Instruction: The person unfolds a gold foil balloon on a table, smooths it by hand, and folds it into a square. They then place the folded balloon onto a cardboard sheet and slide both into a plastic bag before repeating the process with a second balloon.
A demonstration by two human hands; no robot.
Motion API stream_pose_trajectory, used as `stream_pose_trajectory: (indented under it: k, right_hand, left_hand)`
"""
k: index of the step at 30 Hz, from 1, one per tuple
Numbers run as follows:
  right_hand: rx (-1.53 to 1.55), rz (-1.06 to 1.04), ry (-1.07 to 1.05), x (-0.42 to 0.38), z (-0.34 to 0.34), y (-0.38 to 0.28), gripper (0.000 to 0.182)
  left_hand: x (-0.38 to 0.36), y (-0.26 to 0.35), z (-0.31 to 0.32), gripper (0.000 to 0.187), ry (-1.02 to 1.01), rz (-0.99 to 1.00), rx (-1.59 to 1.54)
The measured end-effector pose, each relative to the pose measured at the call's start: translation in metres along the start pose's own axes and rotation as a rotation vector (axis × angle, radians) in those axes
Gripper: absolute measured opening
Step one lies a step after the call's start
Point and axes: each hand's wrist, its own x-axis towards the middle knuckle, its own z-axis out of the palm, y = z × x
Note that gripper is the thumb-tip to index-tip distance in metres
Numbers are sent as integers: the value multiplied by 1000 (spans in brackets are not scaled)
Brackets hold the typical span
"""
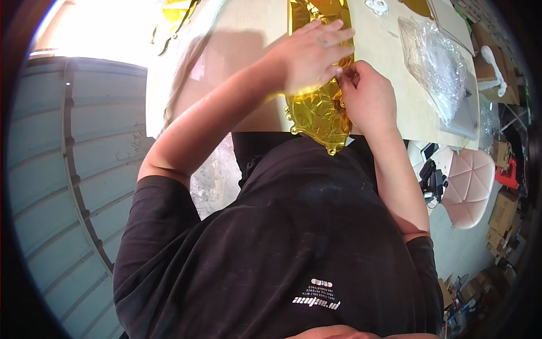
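Observation:
A shiny gold foil piece (319, 116) lies lengthwise on the pale table, its scalloped lower end hanging slightly past the near edge. Across its middle rests my left hand (316, 56), palm down with the fingers spread and a little blurred. My right hand (370, 96) is at the foil's right side, thumb and fingertips pinched together on its edge near the left thumb. Both hands cover part of the foil, and its far end runs out of the top of the view.
Crumpled clear plastic bags (437, 68) lie on the right of the table (378, 107). White string (376, 7) sits at the back, and more gold foil (176, 14) at the far left. Beyond the right edge are a pink quilted chair (468, 189) and cardboard boxes (502, 214).

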Motion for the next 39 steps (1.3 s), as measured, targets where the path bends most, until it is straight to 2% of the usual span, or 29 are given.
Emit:
stream_pose_trajectory:
  k: [6, 11, 16, 19, 24, 26, 28, 30, 32, 34, 35, 37, 38, 39]
  right_hand:
    - [-61, -62, -5, -10, -12, -8, 22]
    - [-55, -286, 81, -23, -25, 5, 13]
    - [-34, -252, 44, -24, -16, 16, 11]
    - [-13, -251, 50, -24, -16, 15, 11]
    - [-12, -297, 76, -24, -16, 18, 10]
    - [-35, -337, 129, -23, -20, 21, 10]
    - [87, -312, 150, -22, -31, 21, 11]
    - [151, -298, 281, -9, -63, 21, 14]
    - [172, -287, 538, 20, -95, 53, 13]
    - [-42, -334, 751, 69, -142, 101, 11]
    - [-222, -371, 787, 101, -166, 133, 15]
    - [-468, -309, 665, 165, -200, 196, 33]
    - [-454, -319, 654, 193, -207, 234, 33]
    - [-519, -385, 570, 220, -209, 272, 41]
  left_hand:
    - [-13, 1, 11, 55, -147, -49, -19]
    - [-14, 2, 11, 56, -135, -46, -35]
    - [-14, 6, 9, 58, -15, -43, -48]
    - [-13, 17, -4, 56, 4, -26, 79]
    - [-15, 36, 2, 48, 45, -165, -26]
    - [-16, 36, 7, 49, 17, -144, -49]
    - [-16, 37, 6, 49, 5, -151, -38]
    - [-17, 37, 6, 50, 11, -136, -55]
    - [-18, 35, 8, 50, 16, -142, -86]
    - [-18, 36, 5, 50, 34, -139, -95]
    - [-17, 37, 4, 50, 37, -131, -103]
    - [-18, 39, 4, 50, 42, -134, -112]
    - [-19, 40, 5, 50, 36, -151, -107]
    - [-19, 40, 6, 49, 48, -145, -112]
